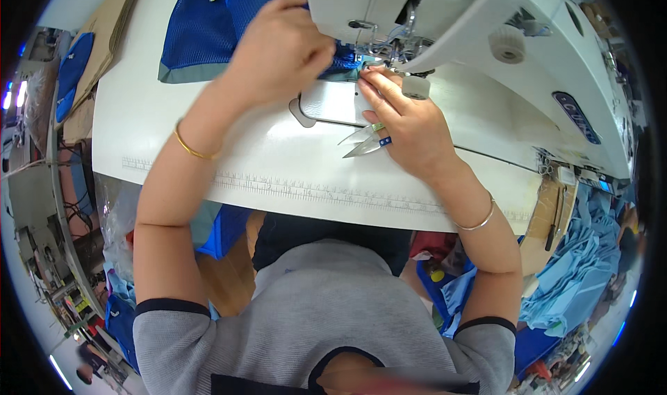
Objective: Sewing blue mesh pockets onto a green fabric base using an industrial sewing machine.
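Blue mesh fabric [198, 37] with a grey-green edge strip lies at the left of a white sewing machine [479, 20] and runs to its needle area. My left hand [285, 51] is over this fabric, its fingers curled and slightly blurred; whatever they hold is hidden. Close to the presser foot, my right hand [413, 120] has its fingertips on the fabric's edge, the index and middle fingers stretched forward. Tucked in the same hand are small scissors [361, 147], their pointed blades sticking out to the left, apart from each other.
A printed ruler scale [292, 186] runs along the front of the white table [160, 127]. Light blue cloth pieces [577, 256] are heaped at the right. Brown cardboard [111, 30] with a blue piece [75, 72] lies at the far left.
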The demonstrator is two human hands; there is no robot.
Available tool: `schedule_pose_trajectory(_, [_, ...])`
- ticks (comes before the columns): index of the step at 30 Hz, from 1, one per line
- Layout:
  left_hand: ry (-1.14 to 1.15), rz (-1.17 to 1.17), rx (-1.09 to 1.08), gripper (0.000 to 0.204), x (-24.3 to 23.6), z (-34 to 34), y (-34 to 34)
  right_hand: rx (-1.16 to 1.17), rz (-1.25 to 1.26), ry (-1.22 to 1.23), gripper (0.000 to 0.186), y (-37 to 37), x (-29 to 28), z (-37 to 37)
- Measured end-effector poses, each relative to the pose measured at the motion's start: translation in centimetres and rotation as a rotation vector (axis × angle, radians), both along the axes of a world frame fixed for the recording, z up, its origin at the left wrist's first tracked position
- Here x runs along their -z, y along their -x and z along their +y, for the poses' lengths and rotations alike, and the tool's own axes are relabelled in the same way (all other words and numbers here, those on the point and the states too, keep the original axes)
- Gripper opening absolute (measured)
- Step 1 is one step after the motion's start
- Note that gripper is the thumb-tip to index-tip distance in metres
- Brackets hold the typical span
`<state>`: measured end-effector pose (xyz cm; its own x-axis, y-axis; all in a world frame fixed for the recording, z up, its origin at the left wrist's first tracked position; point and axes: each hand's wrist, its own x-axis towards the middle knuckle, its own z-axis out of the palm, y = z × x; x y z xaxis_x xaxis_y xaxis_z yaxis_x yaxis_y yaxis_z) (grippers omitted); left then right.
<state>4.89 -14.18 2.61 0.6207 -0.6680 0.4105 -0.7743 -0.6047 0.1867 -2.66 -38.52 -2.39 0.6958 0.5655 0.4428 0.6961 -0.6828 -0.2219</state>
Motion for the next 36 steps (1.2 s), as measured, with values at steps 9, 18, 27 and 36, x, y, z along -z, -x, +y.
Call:
schedule_pose_trajectory(9, [-0.471, 0.234, 0.099, 0.03, -5.1, -0.2, -4.3, -0.055, 0.035, -0.114, 0.033, 1.8, -2.3, -1.0])
schedule_pose_trajectory(18, [-0.671, 0.55, -0.022, 0.042, -4.1, 0.0, -0.9, 0.383, 1.084, -0.977, 0.03, 4.0, -5.2, -1.5])
schedule_pose_trajectory(27, [-0.419, 0.33, -0.217, 0.044, -3.0, 2.2, 1.5, 0.334, 1.637, -1.325, 0.036, 2.4, -5.2, -1.2])
schedule_pose_trajectory(36, [0.036, -0.133, -0.135, 0.016, -4.8, 9.9, 12.3, 0.258, 1.749, -1.578, 0.029, 3.4, -5.2, -3.8])
